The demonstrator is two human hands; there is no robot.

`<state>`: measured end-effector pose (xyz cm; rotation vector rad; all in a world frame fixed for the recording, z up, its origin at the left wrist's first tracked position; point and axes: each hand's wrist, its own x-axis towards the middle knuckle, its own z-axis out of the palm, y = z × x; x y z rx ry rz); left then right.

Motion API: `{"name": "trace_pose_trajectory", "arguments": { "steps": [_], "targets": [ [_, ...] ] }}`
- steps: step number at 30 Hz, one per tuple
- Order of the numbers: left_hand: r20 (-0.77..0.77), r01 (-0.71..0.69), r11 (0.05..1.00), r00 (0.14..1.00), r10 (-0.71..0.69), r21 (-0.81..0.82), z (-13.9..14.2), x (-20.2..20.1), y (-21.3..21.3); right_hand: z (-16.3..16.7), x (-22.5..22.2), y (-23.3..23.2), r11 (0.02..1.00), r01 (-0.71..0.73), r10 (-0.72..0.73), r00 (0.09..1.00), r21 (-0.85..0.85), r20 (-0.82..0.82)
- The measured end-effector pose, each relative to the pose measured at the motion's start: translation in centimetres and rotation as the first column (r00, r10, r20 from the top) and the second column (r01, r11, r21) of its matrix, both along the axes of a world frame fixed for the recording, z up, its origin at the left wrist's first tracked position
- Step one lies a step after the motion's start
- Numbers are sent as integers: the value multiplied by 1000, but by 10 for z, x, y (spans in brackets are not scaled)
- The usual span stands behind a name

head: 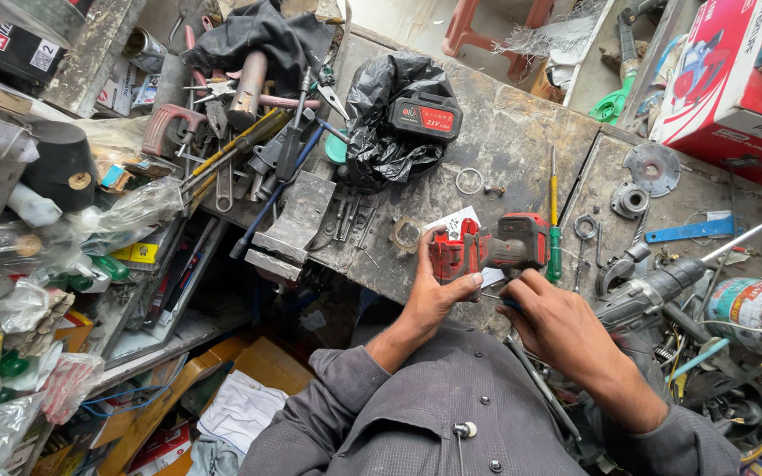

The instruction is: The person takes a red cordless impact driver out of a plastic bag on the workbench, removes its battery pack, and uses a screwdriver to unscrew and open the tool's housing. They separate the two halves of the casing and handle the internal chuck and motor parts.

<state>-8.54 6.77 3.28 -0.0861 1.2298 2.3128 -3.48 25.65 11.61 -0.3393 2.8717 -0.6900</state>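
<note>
Clamped in my left hand (434, 295) was the red cordless tool (487, 249), near the bench's front edge (381, 280); my right hand (550, 324) gripped a blue-handled screwdriver (506, 303) beside it. Red-and-white carton (734, 79) sat at two o'clock.

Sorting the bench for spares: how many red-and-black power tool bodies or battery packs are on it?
2: a battery pack on the black bag, and a tool body gripped by the left hand. Clutter may hide more.
</note>
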Motion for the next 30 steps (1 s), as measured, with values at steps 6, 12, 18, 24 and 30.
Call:
{"name": "trace_pose_trajectory", "arguments": {
  "steps": [6, 12, 18, 24, 30],
  "targets": [
    [-2, 0, 1000, 1000, 0, 1, -11, 0, 2, -2, -2, 1, 999, 31, -34, 997, 42, 71],
    [6, 26, 999, 1000, -26, -32, -19, 4, 6, 6, 0, 0, 1000, -21, 20, 998, -23, -52],
    [41, 25, 999, 999, -24, -25, -17, 1, 5, 39, 1, 5, 993, 36, -43, 997, -115, -64],
    [13, 12, 1000, 1000, -12, -6, -19, 1, 8, 38, 4, -4, 980, 1, -17, 997, -200, -77],
    [-17, 31, 999, 999, -32, -25, -14, 1, 9, 30, 3, -13, 994, -51, 42, 995, -97, -91]
  ]
}}
